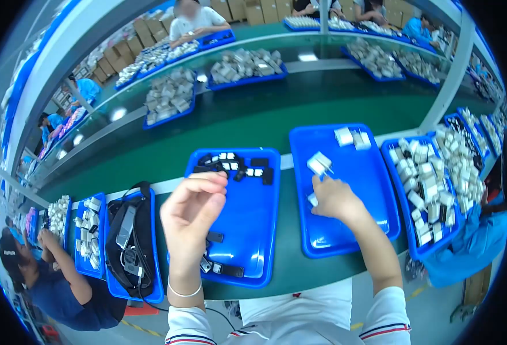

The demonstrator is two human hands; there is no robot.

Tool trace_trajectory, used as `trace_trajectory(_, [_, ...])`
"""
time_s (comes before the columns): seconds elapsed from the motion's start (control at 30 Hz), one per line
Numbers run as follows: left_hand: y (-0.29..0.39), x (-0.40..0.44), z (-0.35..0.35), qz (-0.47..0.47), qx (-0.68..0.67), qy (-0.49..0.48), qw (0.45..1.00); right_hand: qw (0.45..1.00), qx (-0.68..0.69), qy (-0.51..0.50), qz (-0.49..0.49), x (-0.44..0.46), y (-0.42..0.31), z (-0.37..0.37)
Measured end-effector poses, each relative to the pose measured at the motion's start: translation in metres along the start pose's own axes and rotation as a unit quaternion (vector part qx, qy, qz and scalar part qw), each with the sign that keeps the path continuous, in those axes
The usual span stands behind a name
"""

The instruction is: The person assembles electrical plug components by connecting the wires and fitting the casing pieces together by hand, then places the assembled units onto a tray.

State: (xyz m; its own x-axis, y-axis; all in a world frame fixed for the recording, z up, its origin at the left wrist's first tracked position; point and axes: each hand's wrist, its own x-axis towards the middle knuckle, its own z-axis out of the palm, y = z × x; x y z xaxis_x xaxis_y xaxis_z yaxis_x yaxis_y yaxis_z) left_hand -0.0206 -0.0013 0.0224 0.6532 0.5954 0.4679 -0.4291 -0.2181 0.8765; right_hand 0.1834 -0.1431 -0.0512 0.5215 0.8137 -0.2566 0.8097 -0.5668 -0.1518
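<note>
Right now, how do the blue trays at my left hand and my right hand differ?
The left tray holds mostly black pieces; the right tray holds a few white blocks. The left tray has pieces at its far and near ends, while the right tray's near end is bare. In this view, the left hand overlaps the left tray's edge; the right hand lies within the right tray's outline. Both are blue with rounded corners.
</note>
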Motion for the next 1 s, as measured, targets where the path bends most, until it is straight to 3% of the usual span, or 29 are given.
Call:
trace_trajectory(0.1, [-0.003,0.000,0.000,-0.014,-0.004,-0.010,1.000,0.998,-0.033,0.038,0.021,-0.008,-0.003,-0.013])
trace_trajectory(0.17, [-0.004,0.001,0.006,-0.019,0.009,-0.012,1.000,0.980,-0.001,0.196,-0.034,-0.031,-0.012,-0.042])
trace_trajectory(0.23, [-0.007,0.000,0.010,-0.021,0.049,-0.072,0.996,0.932,0.142,0.304,-0.137,-0.049,-0.024,-0.070])
trace_trajectory(0.27, [-0.007,0.000,0.014,-0.017,0.086,-0.107,0.990,0.916,0.191,0.306,-0.173,-0.055,-0.029,-0.076])
trace_trajectory(0.4, [-0.003,-0.001,0.026,0.209,0.273,-0.180,0.922,0.844,0.353,0.280,-0.292,-0.074,-0.047,-0.079])
trace_trajectory(0.47, [-0.013,-0.005,0.024,0.251,0.267,-0.151,0.918,0.846,0.309,0.291,-0.323,-0.075,-0.052,-0.079])
trace_trajectory(0.63, [-0.007,-0.002,0.020,0.316,0.324,-0.144,0.880,0.816,0.390,0.255,-0.342,-0.067,-0.046,-0.077])
trace_trajectory(0.77, [-0.006,-0.002,0.019,0.340,0.299,-0.169,0.876,0.818,0.396,0.216,-0.357,-0.066,-0.042,-0.081])
trace_trajectory(1.0, [0.003,0.001,0.013,0.242,0.302,-0.230,0.893,0.828,0.402,0.187,-0.343,-0.059,-0.040,-0.076])
